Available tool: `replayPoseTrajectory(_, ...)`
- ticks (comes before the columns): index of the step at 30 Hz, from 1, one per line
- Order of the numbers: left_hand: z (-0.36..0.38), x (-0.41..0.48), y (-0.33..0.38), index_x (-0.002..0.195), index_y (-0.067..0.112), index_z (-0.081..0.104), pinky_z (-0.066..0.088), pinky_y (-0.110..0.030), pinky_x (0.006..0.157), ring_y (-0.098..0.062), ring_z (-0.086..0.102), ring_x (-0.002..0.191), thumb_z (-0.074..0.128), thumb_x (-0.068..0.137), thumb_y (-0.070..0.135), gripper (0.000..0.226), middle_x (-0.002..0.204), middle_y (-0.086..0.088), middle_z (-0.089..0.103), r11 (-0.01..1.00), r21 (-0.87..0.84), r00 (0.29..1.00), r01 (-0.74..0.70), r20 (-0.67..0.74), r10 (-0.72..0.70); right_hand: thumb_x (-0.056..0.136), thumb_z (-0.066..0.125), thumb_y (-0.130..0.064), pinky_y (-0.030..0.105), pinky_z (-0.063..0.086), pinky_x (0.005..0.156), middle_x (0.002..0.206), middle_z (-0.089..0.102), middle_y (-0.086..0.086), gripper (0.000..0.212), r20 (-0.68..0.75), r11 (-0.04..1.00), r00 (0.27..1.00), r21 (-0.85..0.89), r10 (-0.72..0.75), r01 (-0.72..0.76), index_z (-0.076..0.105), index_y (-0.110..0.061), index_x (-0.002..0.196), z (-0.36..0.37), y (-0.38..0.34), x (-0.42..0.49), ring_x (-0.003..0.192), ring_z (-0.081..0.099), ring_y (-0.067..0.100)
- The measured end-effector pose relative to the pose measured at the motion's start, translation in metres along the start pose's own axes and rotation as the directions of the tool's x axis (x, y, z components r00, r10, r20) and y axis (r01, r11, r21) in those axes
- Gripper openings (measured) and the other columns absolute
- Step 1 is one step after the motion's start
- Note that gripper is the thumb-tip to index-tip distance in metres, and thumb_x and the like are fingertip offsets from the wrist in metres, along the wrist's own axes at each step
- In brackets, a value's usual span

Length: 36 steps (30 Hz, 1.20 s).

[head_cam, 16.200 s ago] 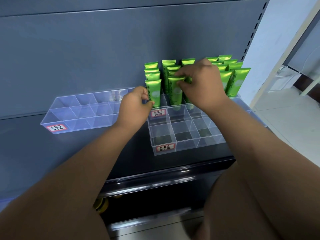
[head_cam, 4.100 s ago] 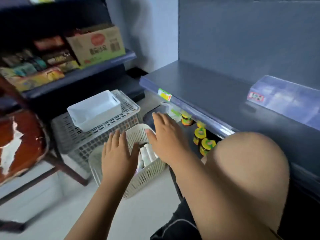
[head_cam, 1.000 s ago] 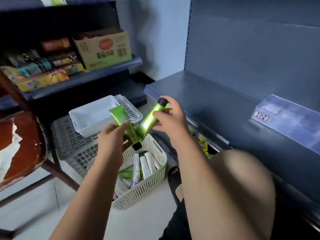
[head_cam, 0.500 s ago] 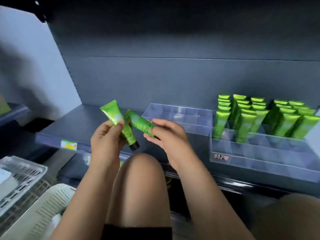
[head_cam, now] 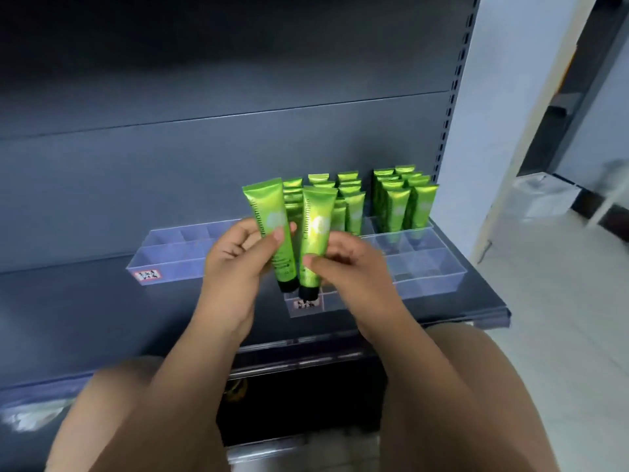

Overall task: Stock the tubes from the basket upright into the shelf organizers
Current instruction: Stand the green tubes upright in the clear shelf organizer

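Left hand (head_cam: pixel 235 264) pinches one green tube (head_cam: pixel 269 212), right hand (head_cam: pixel 354 267) pinches a second tube (head_cam: pixel 315 233), both cap-down at frame centre over the organizer (head_cam: pixel 429 270); lowering both at once could miss a cell or topple the stocked tubes (head_cam: pixel 396 206).

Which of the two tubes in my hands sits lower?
The right tube, in your right hand: its cap and crimped top sit below those of the left tube.

A green tube (head_cam: pixel 269 212) is gripped in the left hand (head_cam: pixel 235 264) and a second green tube (head_cam: pixel 315 233) is pinched in the right hand (head_cam: pixel 354 267), both held cap down (the caps are black) in front of a clear organizer (head_cam: pixel 429 270), its rear compartments filled with upright stocked tubes (head_cam: pixel 398 206), on the dark shelf (head_cam: pixel 68 301)
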<state>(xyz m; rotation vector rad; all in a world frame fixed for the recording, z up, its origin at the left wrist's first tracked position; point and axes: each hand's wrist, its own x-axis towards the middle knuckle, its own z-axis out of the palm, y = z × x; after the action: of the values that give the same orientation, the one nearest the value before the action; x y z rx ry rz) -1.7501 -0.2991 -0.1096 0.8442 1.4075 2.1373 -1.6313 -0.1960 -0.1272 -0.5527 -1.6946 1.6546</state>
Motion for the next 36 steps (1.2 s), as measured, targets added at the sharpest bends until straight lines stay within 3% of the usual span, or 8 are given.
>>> replayPoseTrajectory(3,0.021,0.013,-0.017,0.104,0.007,0.071,0.055,-0.047,0.086,-0.028,0.069,0.096,0.072,0.087,0.009,0.017,0.106,-0.015,0.076,0.997,0.079,0.998,-0.017,0.067,0.011,0.086,0.076,-0.003,0.041,0.06,0.087,0.085,0.075,0.004,0.021,-0.104,0.996,0.993,0.053,-0.063,0.069,0.074,-0.016,0.103,-0.029,0.008,0.013,0.084,0.071,0.017)
replayPoseTrajectory(8,0.049,0.049,-0.035,0.088,0.008,0.068,0.055,-0.035,0.068,-0.017,0.059,0.07,0.076,0.087,0.003,0.01,0.074,0.0,0.067,0.948,0.3,0.988,-0.108,0.138,0.068,0.085,0.075,0.004,0.03,0.057,0.08,0.079,0.073,-0.008,0.029,-0.25,0.983,0.952,0.017,-0.174,0.184,0.069,-0.018,0.102,-0.075,0.01,0.04,0.079,0.068,0.01)
replayPoseTrajectory(13,0.081,0.087,-0.036,0.101,0.02,0.062,0.062,-0.05,0.082,-0.018,0.066,0.076,0.08,0.082,-0.001,0.033,0.076,0.003,0.068,0.902,0.374,0.961,-0.214,0.247,0.125,0.086,0.071,0.007,0.041,0.059,0.091,0.084,0.075,0.002,0.031,-0.326,0.976,0.923,0.003,-0.204,0.217,0.068,-0.013,0.11,-0.118,0.017,0.066,0.087,0.071,0.019)
replayPoseTrajectory(19,0.1,0.12,-0.053,0.095,0.026,0.065,0.044,-0.021,0.062,-0.005,0.047,0.059,0.082,0.085,0.02,0.02,0.064,0.006,0.052,0.803,0.471,0.908,-0.365,0.369,0.196,0.086,0.073,-0.01,0.064,0.054,0.09,0.066,0.044,0.001,0.015,-0.413,0.986,0.896,-0.042,-0.164,0.161,0.07,-0.013,0.1,-0.142,0.033,0.091,0.075,0.051,0.024)
replayPoseTrajectory(23,0.106,0.128,-0.06,0.102,0.016,0.07,0.048,-0.021,0.063,0.004,0.054,0.059,0.083,0.083,0.018,0.023,0.073,0.013,0.065,0.751,0.539,0.895,-0.38,0.42,0.152,0.085,0.075,-0.009,0.053,0.058,0.085,0.073,0.06,0.01,0.025,-0.407,0.986,0.9,-0.121,-0.158,0.119,0.066,-0.022,0.105,-0.14,0.032,0.101,0.075,0.063,0.025)
replayPoseTrajectory(29,0.103,0.132,-0.065,0.108,0.03,0.056,0.058,-0.046,0.059,-0.022,0.067,0.074,0.081,0.08,0.022,0.038,0.087,0.003,0.065,0.612,0.634,0.863,-0.473,0.475,0.176,0.082,0.074,-0.005,0.044,0.058,0.073,0.081,0.068,0.012,0.028,-0.389,0.987,0.915,-0.157,-0.103,0.044,0.067,-0.018,0.105,-0.145,0.038,0.106,0.076,0.067,0.022)
replayPoseTrajectory(31,0.105,0.132,-0.064,0.106,0.031,0.059,0.059,-0.045,0.067,-0.017,0.066,0.08,0.081,0.079,0.025,0.036,0.087,0.008,0.065,0.54,0.672,0.85,-0.507,0.494,0.182,0.08,0.074,-0.004,0.035,0.056,0.068,0.085,0.072,0.014,0.029,-0.379,0.984,0.921,-0.176,-0.092,0.026,0.067,-0.014,0.107,-0.145,0.04,0.106,0.074,0.069,0.021)
replayPoseTrajectory(36,0.104,0.13,-0.066,0.094,0.025,0.064,0.055,-0.034,0.075,-0.002,0.062,0.081,0.075,0.084,0.022,0.016,0.089,0.013,0.069,0.486,0.689,0.836,-0.538,0.509,0.205,0.076,0.075,-0.008,0.044,0.061,0.08,0.086,0.074,0.012,0.032,-0.377,0.978,0.923,-0.208,-0.078,-0.003,0.068,-0.015,0.106,-0.141,0.043,0.106,0.08,0.073,0.025)
